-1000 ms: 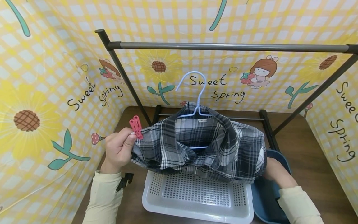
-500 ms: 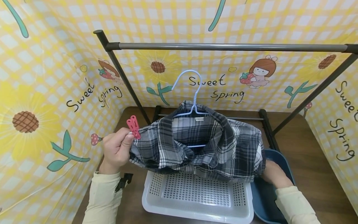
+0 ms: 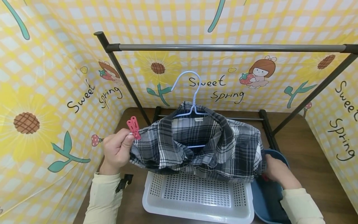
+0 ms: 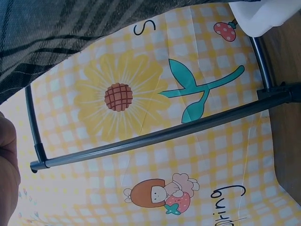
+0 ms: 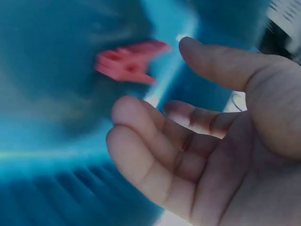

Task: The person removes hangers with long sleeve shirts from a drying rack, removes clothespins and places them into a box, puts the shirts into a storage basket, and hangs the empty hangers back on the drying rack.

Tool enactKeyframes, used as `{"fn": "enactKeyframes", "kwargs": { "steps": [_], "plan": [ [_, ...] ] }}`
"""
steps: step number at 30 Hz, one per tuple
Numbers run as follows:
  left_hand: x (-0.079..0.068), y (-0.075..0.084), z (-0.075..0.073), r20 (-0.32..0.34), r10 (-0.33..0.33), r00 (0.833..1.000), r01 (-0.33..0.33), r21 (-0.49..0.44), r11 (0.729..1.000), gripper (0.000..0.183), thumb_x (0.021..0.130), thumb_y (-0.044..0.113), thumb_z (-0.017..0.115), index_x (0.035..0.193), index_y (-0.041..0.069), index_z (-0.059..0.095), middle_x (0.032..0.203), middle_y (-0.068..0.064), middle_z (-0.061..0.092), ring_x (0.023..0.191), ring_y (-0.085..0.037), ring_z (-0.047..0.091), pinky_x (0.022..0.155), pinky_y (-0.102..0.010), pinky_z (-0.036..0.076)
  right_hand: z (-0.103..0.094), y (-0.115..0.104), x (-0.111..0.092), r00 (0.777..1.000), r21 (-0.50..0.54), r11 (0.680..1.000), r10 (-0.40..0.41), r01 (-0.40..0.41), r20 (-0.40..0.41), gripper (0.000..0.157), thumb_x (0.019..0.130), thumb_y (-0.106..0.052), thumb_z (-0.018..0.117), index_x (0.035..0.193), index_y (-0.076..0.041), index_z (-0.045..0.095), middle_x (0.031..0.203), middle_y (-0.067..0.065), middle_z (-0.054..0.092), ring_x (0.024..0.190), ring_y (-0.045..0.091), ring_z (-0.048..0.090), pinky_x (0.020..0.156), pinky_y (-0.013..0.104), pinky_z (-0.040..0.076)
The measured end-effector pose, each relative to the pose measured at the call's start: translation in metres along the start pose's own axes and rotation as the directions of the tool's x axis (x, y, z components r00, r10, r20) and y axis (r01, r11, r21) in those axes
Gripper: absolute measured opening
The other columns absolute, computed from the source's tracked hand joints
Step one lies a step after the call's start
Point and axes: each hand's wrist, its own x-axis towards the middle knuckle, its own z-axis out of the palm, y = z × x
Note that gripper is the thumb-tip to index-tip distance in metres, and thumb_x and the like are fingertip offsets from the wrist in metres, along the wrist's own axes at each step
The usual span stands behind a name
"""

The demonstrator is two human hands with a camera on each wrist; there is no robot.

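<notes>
A grey-and-black plaid shirt hangs on a pale blue hanger, its collar spread. At the shirt's left shoulder end my left hand grips the cloth between thumb and curled fingers. Beside that thumb, a pink clothespin is clipped on the shoulder. My right hand is down in the blue bin, thumb and fingers apart with nothing between them. Just beyond its fingertips lies another pink clothespin. In the head view the shirt's right sleeve end partly covers my right fingers.
A white perforated basket stands below the shirt, left of the bin. Behind rises a dark metal rack with a horizontal rail. Yellow checked cloth walls the sides and back of the brown table.
The shirt, hanger and left hand have shifted slightly left. My right hand has moved a little within the bin, and a bit of pink now shows under it.
</notes>
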Motion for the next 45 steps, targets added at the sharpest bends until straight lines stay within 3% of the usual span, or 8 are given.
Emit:
{"fn": "enactKeyframes", "kwargs": {
  "steps": [12,18,22,26,30,35,40,45],
  "plan": [
    [-0.001,-0.001,0.001,-0.002,0.001,1.0,-0.001,-0.014,1.0,0.051,0.105,0.036,0.054,0.071,-0.001,0.057,0.059,-0.004,0.05,0.046,-0.013,0.04,0.042,-0.028,0.033,-0.068,-0.042,-0.051,0.97,0.017,0.998,-0.059,0.065,-0.234,0.041,0.1,-0.024,0.064,0.122,0.01,0.054,0.089,0.019,0.065,0.074,0.029,0.06,0.062,0.047,0.05],
    [-0.001,-0.001,0.002,0.006,0.002,1.0,-0.002,-0.033,0.999,0.05,0.105,0.036,0.054,0.072,-0.001,0.058,0.058,-0.002,0.046,0.046,-0.011,0.037,0.042,-0.027,0.031,-0.088,-0.076,-0.079,0.881,-0.001,0.988,-0.139,0.156,-0.452,0.032,0.102,-0.027,0.061,0.117,0.001,0.061,0.097,0.02,0.069,0.085,0.036,0.064,0.067,0.053,0.05],
    [-0.001,-0.001,0.002,0.008,-0.005,1.0,0.005,-0.039,0.999,0.049,0.105,0.035,0.054,0.072,0.0,0.058,0.057,0.0,0.043,0.045,-0.01,0.034,0.042,-0.025,0.028,-0.099,-0.098,-0.092,0.784,-0.016,0.963,-0.228,0.269,-0.577,0.018,0.098,-0.019,0.068,0.11,-0.007,0.067,0.093,0.011,0.071,0.079,0.026,0.065,0.066,0.033,0.051],
    [-0.002,-0.001,0.001,0.009,-0.009,1.0,0.009,-0.03,1.0,0.049,0.105,0.035,0.054,0.072,0.0,0.059,0.056,0.0,0.044,0.046,-0.01,0.035,0.042,-0.026,0.029,-0.106,-0.123,-0.1,0.66,-0.068,0.899,-0.366,0.432,-0.656,0.014,0.09,-0.008,0.075,0.103,-0.012,0.072,0.086,0.001,0.07,0.07,0.009,0.059,0.062,0.013,0.043],
    [-0.002,-0.001,0.0,0.01,-0.009,1.0,0.009,-0.018,1.0,0.049,0.105,0.036,0.054,0.072,0.0,0.059,0.056,0.0,0.045,0.045,-0.011,0.036,0.042,-0.027,0.03,-0.112,-0.15,-0.103,0.54,-0.143,0.808,-0.502,0.572,-0.675,0.019,0.085,0.001,0.076,0.099,-0.011,0.073,0.082,-0.006,0.067,0.065,0.003,0.053,0.063,0.013,0.042],
    [-0.003,-0.001,0.0,0.013,-0.008,1.0,0.009,-0.013,1.0,0.049,0.106,0.036,0.054,0.072,0.0,0.059,0.055,0.0,0.044,0.045,-0.01,0.036,0.041,-0.027,0.029,-0.118,-0.18,-0.097,0.472,-0.168,0.706,-0.611,0.688,-0.636,0.015,0.088,-0.001,0.073,0.097,-0.013,0.073,0.084,-0.012,0.065,0.067,0.004,0.053,0.063,0.016,0.042],
    [-0.003,-0.002,0.0,0.02,-0.004,1.0,0.004,-0.012,1.0,0.049,0.106,0.036,0.054,0.073,0.0,0.059,0.055,0.001,0.044,0.045,-0.01,0.036,0.041,-0.027,0.029,-0.121,-0.21,-0.092,0.385,-0.146,0.56,-0.714,0.816,-0.585,0.012,0.092,-0.004,0.07,0.097,-0.015,0.071,0.087,-0.012,0.064,0.07,0.003,0.053,0.062,0.018,0.043],
    [-0.003,-0.002,0.001,0.019,-0.001,1.0,0.001,-0.002,1.0,0.049,0.106,0.036,0.053,0.073,0.0,0.059,0.056,0.0,0.045,0.045,-0.011,0.037,0.042,-0.028,0.031,-0.123,-0.239,-0.092,0.352,-0.102,0.48,-0.757,0.871,-0.551,0.012,0.094,-0.004,0.068,0.098,-0.015,0.07,0.086,-0.013,0.061,0.071,0.003,0.052,0.061,0.019,0.042]
  ]
}}
